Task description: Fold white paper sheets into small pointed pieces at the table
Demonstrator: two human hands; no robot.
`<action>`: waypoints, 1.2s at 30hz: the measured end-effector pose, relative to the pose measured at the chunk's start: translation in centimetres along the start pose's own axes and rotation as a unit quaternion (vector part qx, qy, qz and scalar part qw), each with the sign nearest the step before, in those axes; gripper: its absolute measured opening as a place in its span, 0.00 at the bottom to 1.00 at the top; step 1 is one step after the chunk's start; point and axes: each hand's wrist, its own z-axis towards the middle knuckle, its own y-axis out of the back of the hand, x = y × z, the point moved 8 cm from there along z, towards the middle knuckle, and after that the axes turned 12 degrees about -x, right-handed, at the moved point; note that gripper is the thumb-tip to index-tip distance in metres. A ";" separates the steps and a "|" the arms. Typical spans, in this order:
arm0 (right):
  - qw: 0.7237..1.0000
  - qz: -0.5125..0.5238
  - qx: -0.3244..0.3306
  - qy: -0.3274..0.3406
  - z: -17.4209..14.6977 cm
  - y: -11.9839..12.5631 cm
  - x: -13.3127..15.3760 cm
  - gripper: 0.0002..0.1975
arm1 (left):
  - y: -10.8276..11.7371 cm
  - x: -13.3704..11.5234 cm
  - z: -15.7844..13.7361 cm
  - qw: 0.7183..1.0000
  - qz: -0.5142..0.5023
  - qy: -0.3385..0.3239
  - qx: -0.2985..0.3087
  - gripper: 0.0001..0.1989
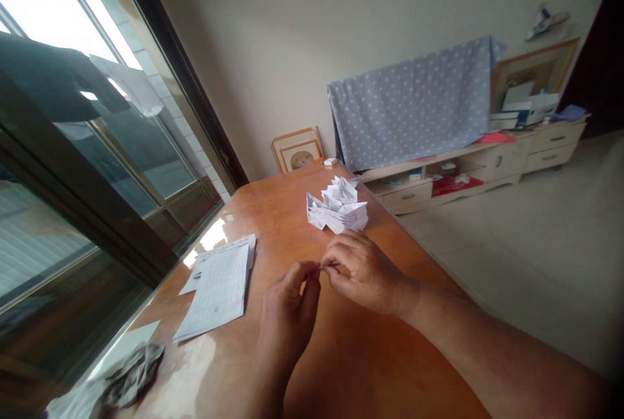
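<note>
Above the wooden table, my left hand point(292, 305) and my right hand point(363, 271) meet fingertip to fingertip. Both are closed in a pinch. Something small and thin shows between the fingertips, too little of it to name. Just beyond my right hand stands a cluster of folded white paper pieces point(336, 214), stacked close together with pointed tips upward. To the left of my left hand lies a stack of written paper sheets point(219, 295), its sheets slightly askew.
A crumpled grey cloth point(134, 377) lies at the near left of the table point(361, 367). A small white box point(330, 162) sits at the far end. Beyond are framed pictures point(298, 151), a dotted cloth point(414, 104) and a low cabinet point(507, 162). Glass doors point(146, 146) flank the left side.
</note>
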 end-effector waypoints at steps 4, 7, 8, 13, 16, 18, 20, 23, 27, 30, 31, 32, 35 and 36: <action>1.000 0.006 0.005 -0.001 0.1 0.3 0.0 0.07 | 0.2 0.2 0.0 1.000 0.001 -0.005 -0.003 0.05; 1.000 0.005 0.002 -0.005 0.1 0.5 -0.2 0.06 | 0.4 0.4 0.0 1.000 -0.003 0.001 -0.004 0.04; 1.000 0.004 0.001 -0.006 0.1 0.5 -0.3 0.06 | 0.5 0.5 0.1 1.000 -0.005 0.004 -0.004 0.04; 1.000 0.004 0.004 -0.013 0.0 0.6 -0.7 0.06 | 1.0 0.6 0.2 1.000 -0.006 0.012 -0.001 0.04; 1.000 0.002 0.004 -0.019 0.0 0.7 -0.9 0.07 | 1.2 0.8 0.3 1.000 -0.006 0.016 -0.007 0.04; 1.000 0.001 0.003 -0.020 0.0 0.7 -1.0 0.07 | 1.2 0.9 0.3 1.000 -0.008 0.020 -0.005 0.04; 1.000 -0.003 0.000 -0.023 0.0 0.8 -1.1 0.08 | 1.2 0.9 0.3 1.000 -0.005 0.021 -0.003 0.04; 0.999 -0.016 -0.008 -0.028 0.0 0.9 -1.6 0.09 | 1.2 0.8 0.3 1.000 0.002 0.016 -0.004 0.04; 0.998 -0.025 -0.042 -0.051 0.1 1.6 -2.4 0.09 | 1.6 0.9 0.4 0.999 0.019 0.024 -0.028 0.04; 0.998 -0.006 -0.042 -0.042 0.1 1.5 -1.8 0.09 | 1.1 1.0 0.3 0.999 0.026 0.022 -0.013 0.04; 0.999 0.001 -0.033 -0.034 0.1 1.3 -1.4 0.10 | 0.9 0.9 0.2 0.999 0.029 0.019 -0.005 0.04; 0.999 0.008 -0.021 -0.027 0.0 0.9 -0.9 0.10 | 0.7 0.9 0.2 0.999 0.035 0.017 -0.001 0.05; 1.000 0.013 0.004 -0.012 -0.3 -0.1 0.1 0.08 | 0.2 0.5 0.0 0.998 0.054 0.006 0.010 0.05; 1.000 0.010 0.007 -0.009 -0.3 -0.4 0.3 0.07 | 0.1 0.4 0.0 0.998 0.059 0.001 0.017 0.05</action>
